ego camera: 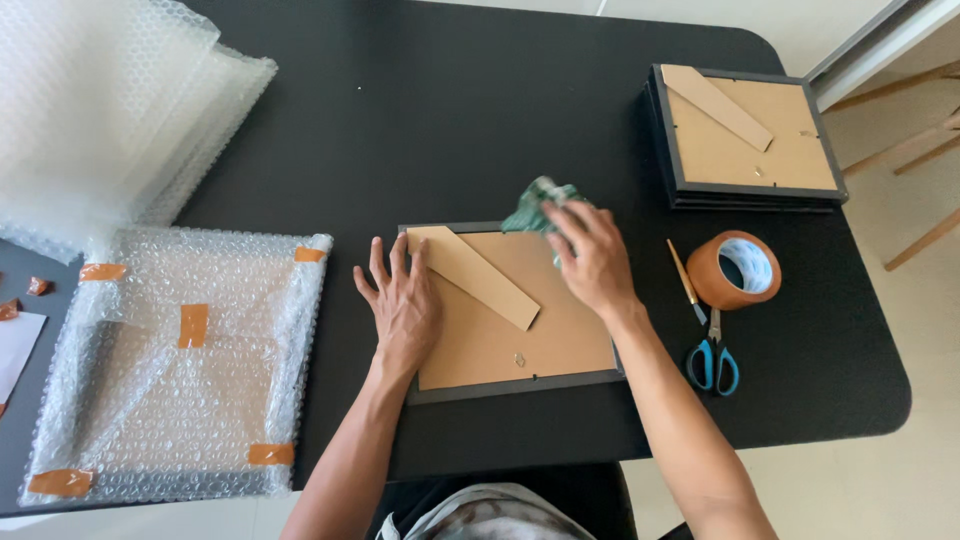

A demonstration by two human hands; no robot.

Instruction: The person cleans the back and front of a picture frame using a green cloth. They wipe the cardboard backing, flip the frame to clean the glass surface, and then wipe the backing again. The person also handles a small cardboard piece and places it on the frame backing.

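**Frame Face Down at Centre, Both Hands on It**

Left hand (400, 300) flat, fingers spread – pressing picture frame (515, 345) on black table (450, 110). Right hand (595, 260) clenched around green cloth (540, 208) at frame's upper edge. Tape roll (735, 270), scissors (712, 358) at right.

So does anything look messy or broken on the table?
Nothing looks broken. The only stray bits are small brown tape scraps at the table's far left edge. The left hand lies flat on the frame's back, and the right hand holds a green cloth.
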